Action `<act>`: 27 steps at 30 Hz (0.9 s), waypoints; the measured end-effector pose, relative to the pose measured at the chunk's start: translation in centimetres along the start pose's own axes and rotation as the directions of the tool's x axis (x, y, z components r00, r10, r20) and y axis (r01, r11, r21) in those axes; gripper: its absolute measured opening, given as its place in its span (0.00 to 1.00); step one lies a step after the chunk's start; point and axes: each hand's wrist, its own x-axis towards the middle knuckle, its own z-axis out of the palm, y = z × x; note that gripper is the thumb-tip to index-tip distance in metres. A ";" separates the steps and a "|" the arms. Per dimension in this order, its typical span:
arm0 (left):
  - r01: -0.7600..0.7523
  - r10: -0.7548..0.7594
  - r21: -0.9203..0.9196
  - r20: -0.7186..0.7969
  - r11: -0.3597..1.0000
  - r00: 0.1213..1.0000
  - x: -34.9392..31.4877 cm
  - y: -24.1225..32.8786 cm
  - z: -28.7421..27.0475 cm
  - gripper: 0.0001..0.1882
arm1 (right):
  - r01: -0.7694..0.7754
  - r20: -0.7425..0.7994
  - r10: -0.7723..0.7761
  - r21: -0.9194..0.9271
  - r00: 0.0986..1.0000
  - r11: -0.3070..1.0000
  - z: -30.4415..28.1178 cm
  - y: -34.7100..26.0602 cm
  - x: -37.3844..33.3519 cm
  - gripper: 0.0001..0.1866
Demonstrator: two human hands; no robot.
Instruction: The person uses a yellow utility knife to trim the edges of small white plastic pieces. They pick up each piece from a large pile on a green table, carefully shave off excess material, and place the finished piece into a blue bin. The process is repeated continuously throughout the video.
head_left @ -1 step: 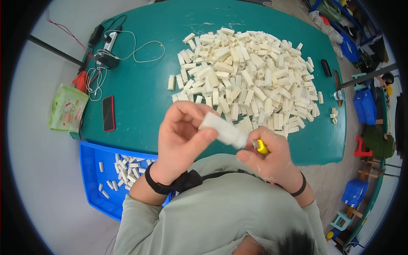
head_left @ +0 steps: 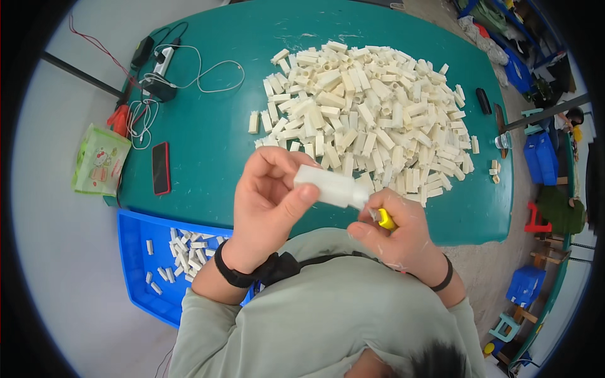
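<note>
My left hand (head_left: 268,198) is closed, its thumb and fingers pinching a white rectangular block (head_left: 328,187) with a rounded, ragged end. That end points right, toward my right hand (head_left: 400,230). My right hand is closed around a yellow-handled knife (head_left: 386,219), and its short grey blade is close to the block's ragged end. Whether blade and block touch I cannot tell. Beyond my hands lies a big heap of similar off-white hollow blocks (head_left: 378,113), many with rough ends.
A blue tray (head_left: 142,277) with several white pieces stands at the left, below the green table (head_left: 220,132). On the table are a phone (head_left: 161,168), a power strip (head_left: 164,63) with cables, a black case (head_left: 483,101) and a few small pieces (head_left: 495,171).
The block has turned slightly closer to level in my left hand. The knife in my right hand has shifted a little to the left.
</note>
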 end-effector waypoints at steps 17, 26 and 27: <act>0.100 -0.167 0.195 0.367 0.976 0.915 -0.4 0.9 0.7 0.24 | 0.141 -0.008 -0.141 0.093 0.990 0.986 -0.4 -1.1 0.2 0.07; 0.004 -0.020 0.295 0.052 0.955 0.998 -0.5 0.5 1.5 0.18 | 0.147 -0.118 -0.135 0.096 0.984 0.984 -0.8 -0.3 -0.6 0.13; -0.009 -0.004 0.276 0.049 0.961 0.999 -0.5 0.6 1.4 0.17 | 0.172 -0.128 -0.162 0.071 0.978 0.982 -0.9 -0.1 -0.7 0.13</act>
